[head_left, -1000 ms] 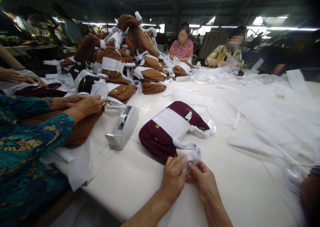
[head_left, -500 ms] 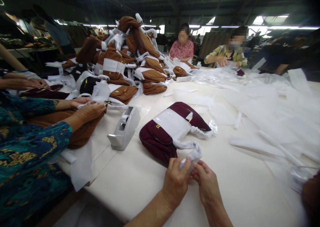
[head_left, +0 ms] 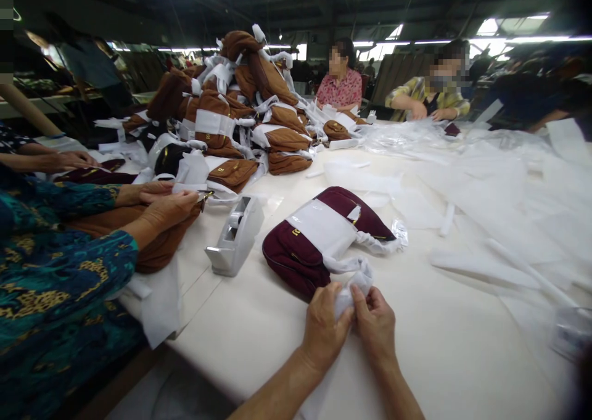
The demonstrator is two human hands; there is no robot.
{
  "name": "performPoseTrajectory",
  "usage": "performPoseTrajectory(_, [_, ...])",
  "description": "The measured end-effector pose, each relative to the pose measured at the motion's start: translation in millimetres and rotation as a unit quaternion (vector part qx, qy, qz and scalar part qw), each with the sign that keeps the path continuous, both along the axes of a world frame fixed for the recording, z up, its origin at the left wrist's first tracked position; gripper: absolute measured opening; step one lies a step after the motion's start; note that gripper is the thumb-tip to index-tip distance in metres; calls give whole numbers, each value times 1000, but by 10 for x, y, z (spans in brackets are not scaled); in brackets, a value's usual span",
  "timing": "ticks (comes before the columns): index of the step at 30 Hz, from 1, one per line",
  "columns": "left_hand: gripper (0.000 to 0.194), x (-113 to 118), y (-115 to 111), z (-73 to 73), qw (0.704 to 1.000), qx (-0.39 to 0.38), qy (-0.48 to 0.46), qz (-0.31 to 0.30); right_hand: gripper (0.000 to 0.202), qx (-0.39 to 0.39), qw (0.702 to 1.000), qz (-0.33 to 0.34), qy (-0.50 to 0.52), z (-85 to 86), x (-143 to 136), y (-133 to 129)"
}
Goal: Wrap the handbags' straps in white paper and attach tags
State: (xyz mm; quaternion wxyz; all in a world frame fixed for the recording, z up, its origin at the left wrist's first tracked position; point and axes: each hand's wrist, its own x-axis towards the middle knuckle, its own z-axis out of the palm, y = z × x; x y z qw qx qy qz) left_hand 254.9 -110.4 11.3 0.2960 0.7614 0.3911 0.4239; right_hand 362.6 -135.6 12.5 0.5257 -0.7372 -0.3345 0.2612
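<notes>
A maroon bag (head_left: 296,256) with a white paper band around its middle lies on the white table (head_left: 259,327) in front of me. Its strap is wrapped in white tissue (head_left: 354,275). My left hand (head_left: 324,330) and my right hand (head_left: 375,324) meet at the near end of that wrapped strap, both pinching the white tissue between fingers and thumbs.
A grey tape dispenser (head_left: 235,235) stands left of the bag. A tall pile of wrapped brown bags (head_left: 240,111) fills the back left. A person in a teal patterned sleeve (head_left: 60,266) handles a brown bag at left. White sheets (head_left: 499,185) cover the right side; two people sit opposite.
My hands have closed in tighter on the tissue at the strap's end and shifted slightly right. The view has tilted a little; the bag has barely moved.
</notes>
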Motion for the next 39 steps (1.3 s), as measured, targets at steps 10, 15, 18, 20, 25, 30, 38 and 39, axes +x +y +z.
performPoseTrajectory(10, [43,-184,395,418,965,-192,20,-178,39,24,999,-31,25,106,-14,-28])
performPoseTrajectory(15, [52,-167,651,397,876,-416,-15,-245,39,49,998,-22,30,109,6,-29])
performPoseTrajectory(18, [51,-114,669,362,865,-433,2,-255,38,63,998,-18,17,92,27,-33])
performPoseTrajectory(20, [51,-75,626,334,853,-450,-23,-263,38,68,997,-24,5,85,36,-34])
performPoseTrajectory(25, [49,56,466,234,817,-518,-131,-215,40,67,995,-61,-32,73,16,-11])
performPoseTrajectory(30, [41,196,303,116,844,-453,-238,-162,46,40,986,-162,-1,39,-69,-52])
performPoseTrajectory(38, [37,225,226,93,910,-345,-190,-127,45,95,991,74,-49,-120,204,-394])
performPoseTrajectory(39, [36,223,231,109,914,-343,-178,-127,44,91,982,125,-108,-108,287,-403])
